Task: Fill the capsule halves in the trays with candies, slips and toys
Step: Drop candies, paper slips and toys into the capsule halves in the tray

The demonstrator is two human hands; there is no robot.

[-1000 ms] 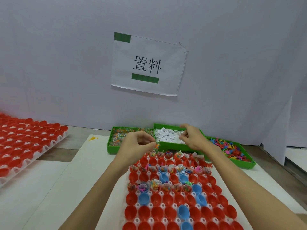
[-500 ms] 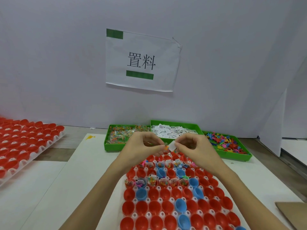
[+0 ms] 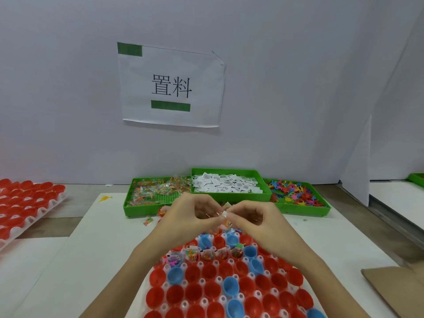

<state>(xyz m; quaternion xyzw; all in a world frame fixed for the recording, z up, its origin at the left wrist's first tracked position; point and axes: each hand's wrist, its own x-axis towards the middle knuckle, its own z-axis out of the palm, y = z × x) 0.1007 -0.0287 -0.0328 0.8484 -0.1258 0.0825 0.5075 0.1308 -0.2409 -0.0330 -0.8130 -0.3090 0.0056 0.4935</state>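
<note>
Roughly a third done, going by the near tray: far rows already loaded with candy, a slip and a toy apiece, last filled row sitting just under the wrists. Everything nearer than that, red and blue capsule halves alike, looks bare. Plenty left, plus a second tray of red halves off on the left of the surface, apparently untouched.

Supplies well stocked at the back: candies in the left green bin, slips in the middle one, toys in the right. A couple of stray candies loose on the surface just in front of the bins.

Left hand and right hand meeting fingertip to fingertip above the far rows, fingers curled in tight. Pinched between them: a white slip with a small candy packet dangling under it. Can't tell which hand has which piece.
</note>
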